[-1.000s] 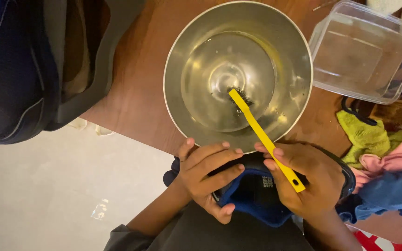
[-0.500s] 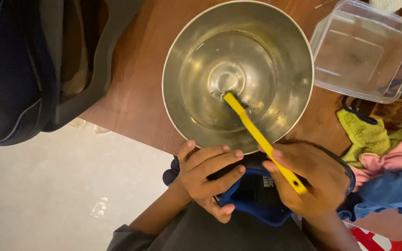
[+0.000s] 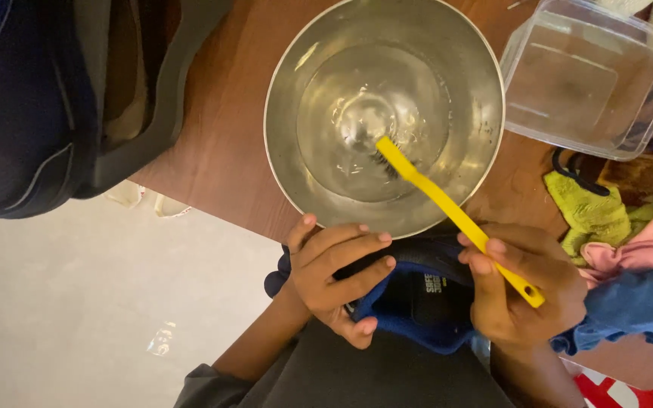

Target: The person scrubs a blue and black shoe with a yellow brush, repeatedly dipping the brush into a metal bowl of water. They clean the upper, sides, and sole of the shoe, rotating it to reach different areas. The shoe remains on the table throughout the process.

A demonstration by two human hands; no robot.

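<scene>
Right hand (image 3: 527,291) grips yellow brush (image 3: 455,215), bristles probably wet, in steel bowl (image 3: 478,91); left hand (image 3: 334,276) clasps blue shoe (image 3: 417,302).

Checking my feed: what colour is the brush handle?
Yellow brush handle, clearest in the head view.

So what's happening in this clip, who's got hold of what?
A person's right hand holds a yellow brush by its handle, with the bristle end dipped into water in a steel bowl on a wooden table. The left hand grips a dark blue shoe just below the bowl. A clear plastic tub and cloths sit alongside.
</scene>
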